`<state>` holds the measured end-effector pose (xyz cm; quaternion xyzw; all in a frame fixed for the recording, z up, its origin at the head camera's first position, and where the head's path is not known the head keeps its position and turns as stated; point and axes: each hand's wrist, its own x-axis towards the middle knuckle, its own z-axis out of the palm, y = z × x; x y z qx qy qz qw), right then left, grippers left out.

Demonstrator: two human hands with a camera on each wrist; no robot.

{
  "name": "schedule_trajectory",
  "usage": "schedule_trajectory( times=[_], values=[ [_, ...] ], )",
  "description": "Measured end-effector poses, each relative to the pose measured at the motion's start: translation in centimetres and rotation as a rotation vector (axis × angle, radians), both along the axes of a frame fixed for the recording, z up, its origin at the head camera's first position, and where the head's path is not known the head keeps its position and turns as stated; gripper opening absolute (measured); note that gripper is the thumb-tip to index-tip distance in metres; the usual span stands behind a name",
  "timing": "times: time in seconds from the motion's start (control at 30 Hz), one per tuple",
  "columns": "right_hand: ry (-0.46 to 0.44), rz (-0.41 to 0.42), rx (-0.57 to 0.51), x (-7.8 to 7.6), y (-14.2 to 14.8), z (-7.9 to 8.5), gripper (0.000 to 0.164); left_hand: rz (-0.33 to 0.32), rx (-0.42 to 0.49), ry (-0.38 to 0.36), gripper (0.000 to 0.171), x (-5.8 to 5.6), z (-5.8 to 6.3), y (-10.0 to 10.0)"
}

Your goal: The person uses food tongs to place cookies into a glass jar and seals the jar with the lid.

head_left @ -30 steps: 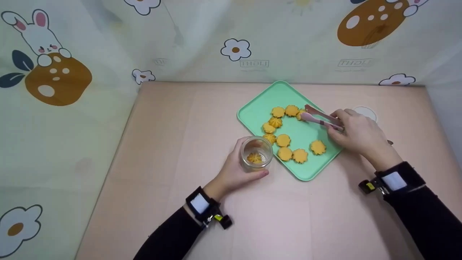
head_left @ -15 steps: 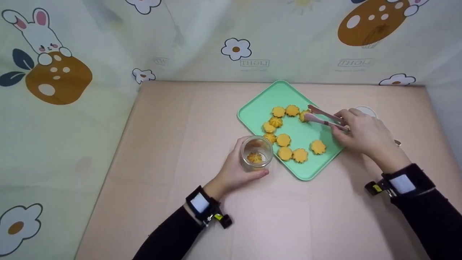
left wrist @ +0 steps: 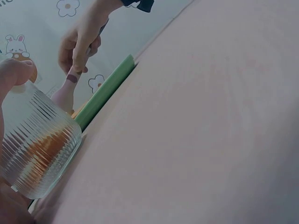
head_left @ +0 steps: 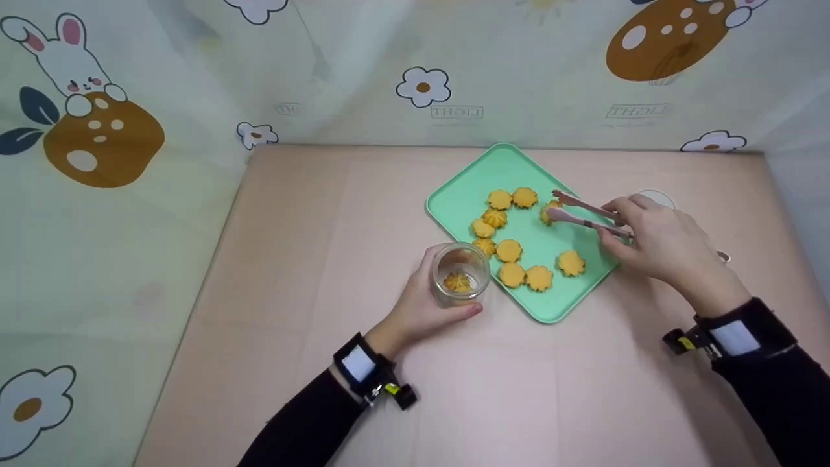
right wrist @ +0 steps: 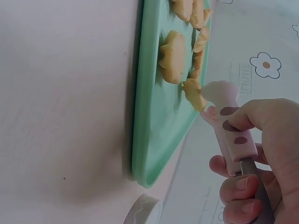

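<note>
Gripping pink tongs point(head_left: 577, 220) in curled fingers, a person's right hand point(head_left: 661, 240) holds the parted tips at a cookie point(head_left: 544, 215), 2 o'clock on a green tray point(head_left: 506, 165); at 8 o'clock, the left hand point(head_left: 421, 305) curls around a glass jar point(head_left: 462, 264).

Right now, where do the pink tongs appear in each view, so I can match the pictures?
Head: pink tongs right of centre, held in the right hand over the green tray.
Left wrist: upper left, between that hand and the ribbed glass jar.
Right wrist: right of centre, tips uppermost.
Shared landmark: the green tray, seen in all three.
</note>
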<state>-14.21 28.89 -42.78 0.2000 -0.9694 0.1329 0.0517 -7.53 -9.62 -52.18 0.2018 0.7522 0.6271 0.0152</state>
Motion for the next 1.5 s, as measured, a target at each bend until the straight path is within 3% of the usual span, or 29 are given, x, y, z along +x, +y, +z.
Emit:
schedule_trajectory(
  times=[0.33,0.5,0.73,1.0,1.5],
  values=[
    [0.108,0.052,-0.034,0.7,-0.5,1.2,0.021,-0.001,-0.002,0.0,0.096,-0.1,0.0,0.0],
    [0.002,0.038,0.001,1.1,-1.2,1.7,0.034,-0.004,0.011,-0.002,0.095,-0.1,0.0,0.0],
    [-0.14,0.05,0.063,1.6,-3.1,1.1,0.046,0.002,0.007,-0.007,0.096,0.0,0.1,-0.1],
    [-0.139,0.06,0.097,1.3,-4.2,-0.1,0.048,0.012,-0.018,-0.03,0.097,0.1,0.0,0.0],
    [-0.21,0.101,0.075,0.1,-4.0,-0.3,0.053,0.0,-0.008,-0.025,0.097,0.0,0.0,0.0]
  ],
)
